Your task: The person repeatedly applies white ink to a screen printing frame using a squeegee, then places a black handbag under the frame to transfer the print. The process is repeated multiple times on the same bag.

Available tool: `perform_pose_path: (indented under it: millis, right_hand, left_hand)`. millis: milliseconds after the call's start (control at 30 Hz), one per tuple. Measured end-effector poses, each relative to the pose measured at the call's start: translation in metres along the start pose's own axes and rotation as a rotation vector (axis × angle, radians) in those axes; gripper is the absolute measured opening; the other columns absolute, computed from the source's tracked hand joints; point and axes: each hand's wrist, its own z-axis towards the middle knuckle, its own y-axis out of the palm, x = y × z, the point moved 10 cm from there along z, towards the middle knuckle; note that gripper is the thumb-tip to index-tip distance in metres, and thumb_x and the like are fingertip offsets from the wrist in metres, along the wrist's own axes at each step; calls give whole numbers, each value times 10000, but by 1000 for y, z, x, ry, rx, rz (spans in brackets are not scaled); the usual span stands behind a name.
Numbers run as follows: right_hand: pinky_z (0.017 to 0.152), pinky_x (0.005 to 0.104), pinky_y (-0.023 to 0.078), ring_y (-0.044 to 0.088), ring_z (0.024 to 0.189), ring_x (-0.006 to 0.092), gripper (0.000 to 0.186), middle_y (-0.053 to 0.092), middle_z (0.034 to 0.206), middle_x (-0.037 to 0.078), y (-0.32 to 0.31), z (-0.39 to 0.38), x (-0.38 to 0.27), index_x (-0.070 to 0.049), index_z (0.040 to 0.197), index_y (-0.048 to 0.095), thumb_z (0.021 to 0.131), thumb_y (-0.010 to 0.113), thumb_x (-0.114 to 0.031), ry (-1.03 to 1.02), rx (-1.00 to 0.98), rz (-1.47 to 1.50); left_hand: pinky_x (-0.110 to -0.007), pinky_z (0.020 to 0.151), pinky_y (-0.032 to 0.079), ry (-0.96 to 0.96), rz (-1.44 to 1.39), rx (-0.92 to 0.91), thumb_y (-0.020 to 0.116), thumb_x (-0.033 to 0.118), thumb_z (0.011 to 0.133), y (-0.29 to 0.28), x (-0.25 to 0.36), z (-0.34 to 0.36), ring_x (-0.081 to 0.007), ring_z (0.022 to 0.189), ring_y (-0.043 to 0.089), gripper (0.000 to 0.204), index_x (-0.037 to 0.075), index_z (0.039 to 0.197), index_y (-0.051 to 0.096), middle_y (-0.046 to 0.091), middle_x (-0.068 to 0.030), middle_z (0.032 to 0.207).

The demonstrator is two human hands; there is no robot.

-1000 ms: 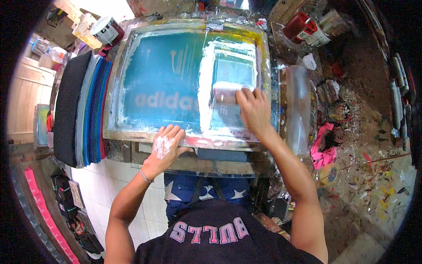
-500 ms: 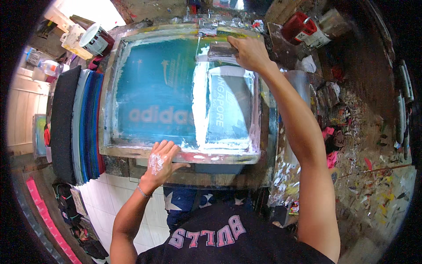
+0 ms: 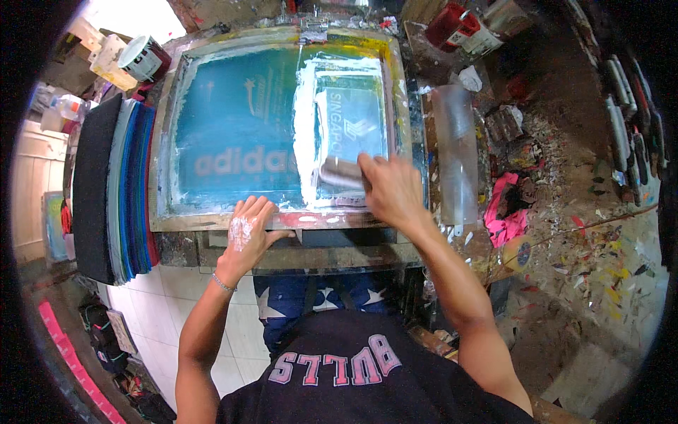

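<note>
A wooden-framed printing screen (image 3: 339,219) lies in front of me, with blue-green mesh (image 3: 226,131) carrying faint lettering. White ink (image 3: 306,120) is smeared in a tall strip on the mesh and around a paler printing window at its right. My right hand (image 3: 399,187) grips a squeegee (image 3: 342,172) near the window's near end; the hand and tool are blurred by motion. On the frame's near rail, left of its middle, my left hand (image 3: 248,222) rests with fingers laid over the wood and thumb spread. White ink marks its back.
At the left stands a stack of dark and blue fabric pieces (image 3: 127,191). Paint pots (image 3: 145,60) sit beyond it, and a red pot (image 3: 450,28) at the far right. Right of the screen are a translucent sheet (image 3: 454,155), pink cloth (image 3: 505,208) and a paint-spattered surface.
My right hand has pulled the squeegee from the far end of the window toward me. My left hand stays on the near rail. The whole view has shifted slightly.
</note>
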Motion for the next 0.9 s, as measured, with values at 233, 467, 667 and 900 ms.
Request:
perform_pose_path:
  millis: [233, 467, 667, 900]
  right_hand:
    - [729, 525, 497, 625, 840, 408, 223, 672, 837, 147, -19, -5, -8, -80, 995, 595, 786, 625, -6, -78, 16, 22]
    - [741, 514, 498, 636, 864, 397, 221, 693, 903, 141, -8, 5, -10, -70, 1002, 600, 796, 614, 8, -92, -62, -31]
    - [749, 519, 502, 642, 879, 406, 199, 684, 891, 145, -3, -1, -11, -76, 1004, 608, 816, 660, -33, -117, -105, -31]
    - [782, 579, 499, 660, 929, 470, 243, 696, 933, 231, -31, 106, 43, -72, 1052, 609, 819, 671, -102, -51, 36, -54]
  left_hand:
    - [-431, 795, 427, 11, 10, 71, 886, 366, 679, -1, -1, -4, -322, 888, 546, 513, 21, 954, 624, 566, -115, 901]
    - [-419, 826, 438, 14, 22, 59, 884, 344, 684, -1, -2, -4, -310, 924, 561, 499, 42, 969, 608, 585, -99, 940]
    - [-410, 830, 443, 8, 35, 87, 891, 324, 669, -3, 0, -5, -300, 916, 562, 490, 50, 973, 621, 588, -90, 942]
    - [-411, 835, 444, 0, 43, 42, 892, 326, 666, -1, -1, -3, -293, 913, 556, 483, 57, 952, 609, 574, -87, 926]
